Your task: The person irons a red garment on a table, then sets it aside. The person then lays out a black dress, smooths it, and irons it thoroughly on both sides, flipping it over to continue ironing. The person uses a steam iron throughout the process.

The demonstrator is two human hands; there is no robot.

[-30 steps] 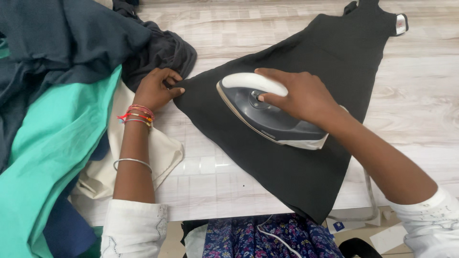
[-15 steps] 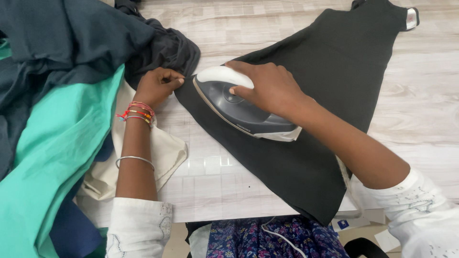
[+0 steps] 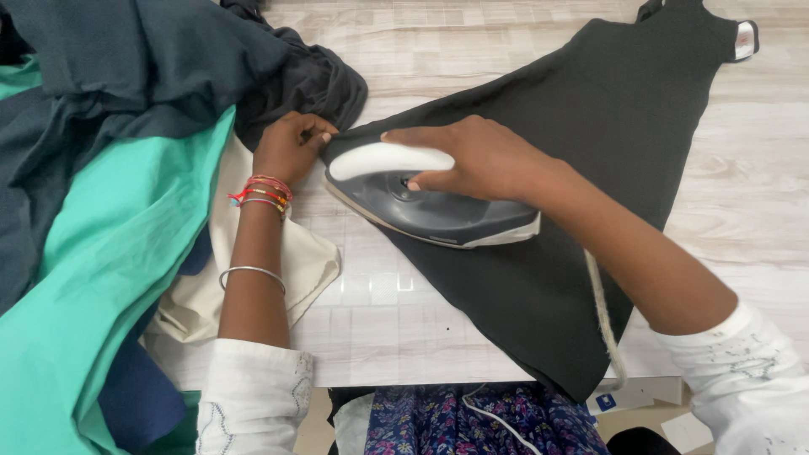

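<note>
One electric iron (image 3: pixel 425 198), grey with a white handle, rests flat on one black sleeveless garment (image 3: pixel 581 160) spread across the pale wood-grain table (image 3: pixel 758 194). The right hand (image 3: pixel 472 156) is clenched around the iron's handle. The left hand (image 3: pixel 291 145) pinches the garment's near corner, just beside the iron's tip, fingers closed on the fabric. A pale cord (image 3: pixel 602 316) trails from the iron's rear over the black cloth toward the table's edge. To the left lies a heap of other cloth: a dark navy piece (image 3: pixel 135 76), a teal piece (image 3: pixel 101 270) and a cream piece (image 3: pixel 295 261) under the left wrist. A small white label (image 3: pixel 746 40) sits at the garment's far strap. The left forearm bears several red thread bands (image 3: pixel 263 192) and one silver bangle (image 3: pixel 251 271).
</note>
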